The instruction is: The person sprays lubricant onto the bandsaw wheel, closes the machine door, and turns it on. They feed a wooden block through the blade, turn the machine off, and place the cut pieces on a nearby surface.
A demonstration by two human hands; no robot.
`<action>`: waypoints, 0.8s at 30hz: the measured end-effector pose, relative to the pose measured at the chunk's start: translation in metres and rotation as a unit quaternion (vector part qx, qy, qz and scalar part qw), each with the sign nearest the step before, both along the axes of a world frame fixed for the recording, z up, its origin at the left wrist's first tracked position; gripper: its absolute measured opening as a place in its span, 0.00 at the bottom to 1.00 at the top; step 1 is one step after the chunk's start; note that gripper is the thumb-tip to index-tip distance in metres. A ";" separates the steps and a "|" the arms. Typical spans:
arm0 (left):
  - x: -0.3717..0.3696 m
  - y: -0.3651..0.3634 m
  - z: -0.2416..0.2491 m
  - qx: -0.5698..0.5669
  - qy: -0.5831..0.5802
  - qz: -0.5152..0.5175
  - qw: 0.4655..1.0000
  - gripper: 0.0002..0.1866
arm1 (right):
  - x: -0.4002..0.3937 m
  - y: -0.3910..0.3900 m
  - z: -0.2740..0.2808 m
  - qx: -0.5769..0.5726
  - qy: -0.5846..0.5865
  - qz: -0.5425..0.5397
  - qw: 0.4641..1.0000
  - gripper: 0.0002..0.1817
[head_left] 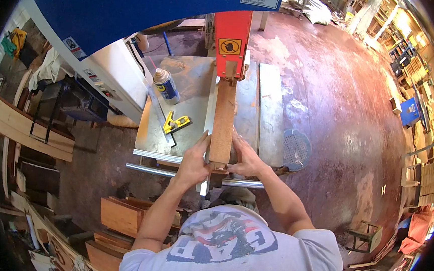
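A long brown wooden board (222,126) lies on the metal saw table (195,83), its far end under the red blade guard (230,41). My left hand (195,158) presses on the board's left side near its close end, thumb at the end face. On the right side, my right hand (245,156) grips the same end, fingers along the edge. A metal fence (211,105) runs along the board's left. The blade itself is hidden by the guard and board.
Left on the table stand a spray can (166,86) and a yellow combination square (176,123). The blue machine housing (135,14) hangs overhead. A round blue mesh item (295,150) is right of the table. Wooden boards (120,216) are stacked at the lower left.
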State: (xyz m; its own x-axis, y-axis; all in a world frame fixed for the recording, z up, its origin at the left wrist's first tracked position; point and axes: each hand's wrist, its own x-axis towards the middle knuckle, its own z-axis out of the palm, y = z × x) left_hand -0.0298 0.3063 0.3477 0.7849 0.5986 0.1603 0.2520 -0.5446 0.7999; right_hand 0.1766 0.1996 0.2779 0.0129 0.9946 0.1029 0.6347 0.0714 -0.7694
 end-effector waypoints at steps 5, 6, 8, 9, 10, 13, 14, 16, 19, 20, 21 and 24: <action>0.001 0.001 0.002 -0.003 -0.023 -0.011 1.000 0.50 | 0.001 0.001 -0.003 -0.001 0.007 0.000 1.000 0.71; 0.001 0.001 0.002 -0.009 -0.016 -0.007 1.000 0.50 | 0.000 0.001 -0.001 -0.003 0.010 -0.002 1.000 0.71; 0.002 0.001 0.002 -0.022 -0.002 0.001 1.000 0.50 | 0.001 0.001 0.000 -0.004 0.011 -0.004 1.000 0.70; 0.002 0.001 0.001 -0.026 -0.001 0.000 1.000 0.49 | 0.001 0.002 -0.002 -0.001 0.009 -0.003 1.000 0.70; 0.003 0.002 -0.001 -0.030 0.001 -0.001 1.000 0.49 | 0.002 0.002 -0.003 0.001 0.006 -0.002 1.000 0.70; 0.003 0.001 0.002 -0.026 -0.007 0.000 1.000 0.49 | 0.004 0.003 -0.008 0.008 -0.016 0.004 1.000 0.69; 0.004 0.001 0.004 -0.021 -0.012 -0.002 1.000 0.50 | 0.004 0.003 -0.009 0.007 -0.006 0.002 1.000 0.70; 0.005 0.001 0.003 -0.005 -0.012 0.003 1.000 0.50 | 0.004 0.004 -0.010 0.006 0.015 -0.006 1.000 0.70; 0.006 0.005 -0.007 -0.009 -0.019 -0.012 1.000 0.51 | 0.006 0.002 -0.013 0.012 -0.008 -0.015 1.000 0.71; 0.007 0.007 -0.010 -0.014 -0.022 -0.018 0.999 0.51 | 0.006 0.002 -0.013 0.012 -0.011 -0.017 1.000 0.71; 0.008 0.007 -0.008 -0.017 -0.015 -0.022 1.000 0.51 | 0.006 0.003 -0.013 0.013 -0.014 -0.017 1.000 0.71; 0.010 0.009 -0.004 -0.024 -0.005 -0.027 0.999 0.52 | 0.007 0.004 -0.013 0.015 -0.016 -0.017 1.000 0.71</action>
